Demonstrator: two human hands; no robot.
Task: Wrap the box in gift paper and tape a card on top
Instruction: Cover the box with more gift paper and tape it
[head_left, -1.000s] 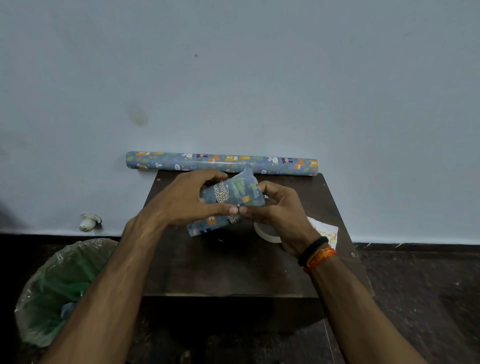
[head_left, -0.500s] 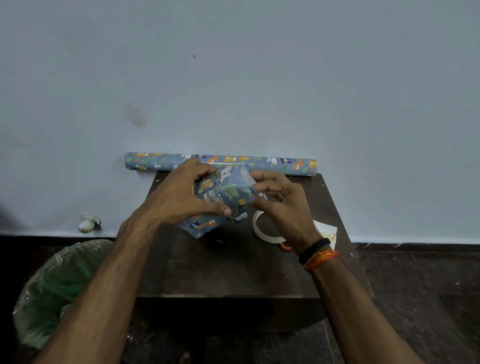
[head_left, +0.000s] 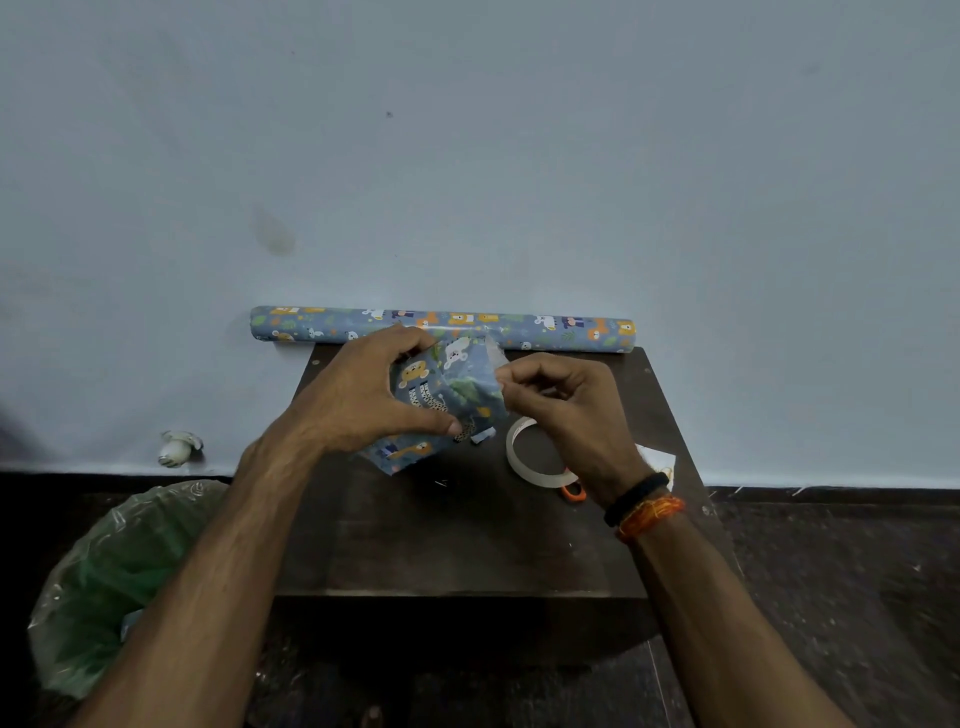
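A small box wrapped in blue animal-print gift paper (head_left: 447, 389) is held tilted above the dark table (head_left: 467, 540). My left hand (head_left: 363, 400) grips it from the left, thumb pressed along its lower edge. At the box's upper right corner, my right hand (head_left: 561, 400) pinches a flap of paper or clear tape; I cannot tell which. A ring of tape (head_left: 524, 454) lies on the table under my right hand. A white card (head_left: 660, 460) peeks out behind my right wrist, mostly hidden.
The gift paper roll (head_left: 441, 327) lies along the wall at the table's far edge. Orange scissor handles (head_left: 574, 491) show beside the tape. A bin with a green bag (head_left: 104, 577) stands at the lower left. A small white object (head_left: 179, 447) sits on the floor by the wall.
Both hands have lifted the box farther from me and turned it. My right hand shifted from the box's lower edge up to its upper right corner, uncovering the tape ring.
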